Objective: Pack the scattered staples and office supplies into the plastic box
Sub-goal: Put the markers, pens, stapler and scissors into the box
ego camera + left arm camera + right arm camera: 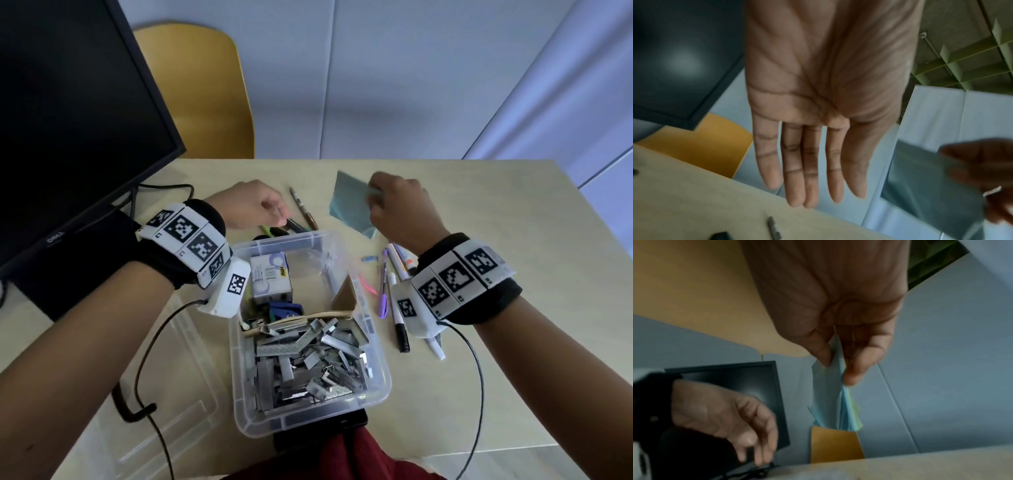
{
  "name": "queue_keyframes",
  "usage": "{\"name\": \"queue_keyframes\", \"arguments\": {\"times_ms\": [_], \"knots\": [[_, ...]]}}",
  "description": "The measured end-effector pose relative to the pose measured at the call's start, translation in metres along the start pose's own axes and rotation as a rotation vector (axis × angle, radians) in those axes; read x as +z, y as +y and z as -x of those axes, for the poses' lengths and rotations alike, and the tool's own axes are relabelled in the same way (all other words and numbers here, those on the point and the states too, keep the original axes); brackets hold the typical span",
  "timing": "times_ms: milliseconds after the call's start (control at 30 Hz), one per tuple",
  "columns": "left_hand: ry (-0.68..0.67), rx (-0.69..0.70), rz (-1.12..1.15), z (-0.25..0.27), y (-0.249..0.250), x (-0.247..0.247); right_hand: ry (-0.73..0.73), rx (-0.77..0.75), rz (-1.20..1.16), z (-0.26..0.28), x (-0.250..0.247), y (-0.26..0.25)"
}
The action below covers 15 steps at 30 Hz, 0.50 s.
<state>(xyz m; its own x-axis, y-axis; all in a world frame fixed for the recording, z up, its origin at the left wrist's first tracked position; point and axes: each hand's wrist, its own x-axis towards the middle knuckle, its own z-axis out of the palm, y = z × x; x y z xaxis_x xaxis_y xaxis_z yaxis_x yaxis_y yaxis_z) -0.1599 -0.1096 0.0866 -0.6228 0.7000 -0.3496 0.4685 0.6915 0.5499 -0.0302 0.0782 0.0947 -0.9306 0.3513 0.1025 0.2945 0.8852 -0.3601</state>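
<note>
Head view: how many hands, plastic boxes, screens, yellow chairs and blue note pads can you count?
Hands: 2, left hand and right hand
Plastic box: 1
Screen: 1
Yellow chair: 1
Blue note pad: 1, pinched by the right hand
Total: 6

The plastic box [373, 387] sits on the table [479, 212] before the person, staples [308, 353] inside. Pens [385, 291] lie right of it; the monitor [68, 120] stands behind-left
</note>
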Motion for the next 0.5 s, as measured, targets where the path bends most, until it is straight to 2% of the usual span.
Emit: {"name": "queue_keyframes", "arguments": {"times_ms": [67,133,267,400,500], "knots": [[-0.013,-0.006,-0.008,0.009,-0.01,-0.002,0.06,-0.05,-0.066,0.002,-0.005,-0.021],[-0.023,-0.022,-0.004,0.016,-0.021,-0.003,0.058,-0.105,-0.177,0.006,-0.004,-0.039],[-0.024,-0.059,0.069,0.03,-0.039,-0.004,-0.119,-0.097,-0.334,0.016,0.015,-0.072],[-0.012,-0.167,-0.082,0.04,-0.044,0.007,-0.279,-0.035,-0.382,0.024,0.035,-0.096],[-0.001,-0.183,-0.104,0.044,-0.049,0.015,-0.352,0.029,-0.413,0.028,0.047,-0.105]]}}
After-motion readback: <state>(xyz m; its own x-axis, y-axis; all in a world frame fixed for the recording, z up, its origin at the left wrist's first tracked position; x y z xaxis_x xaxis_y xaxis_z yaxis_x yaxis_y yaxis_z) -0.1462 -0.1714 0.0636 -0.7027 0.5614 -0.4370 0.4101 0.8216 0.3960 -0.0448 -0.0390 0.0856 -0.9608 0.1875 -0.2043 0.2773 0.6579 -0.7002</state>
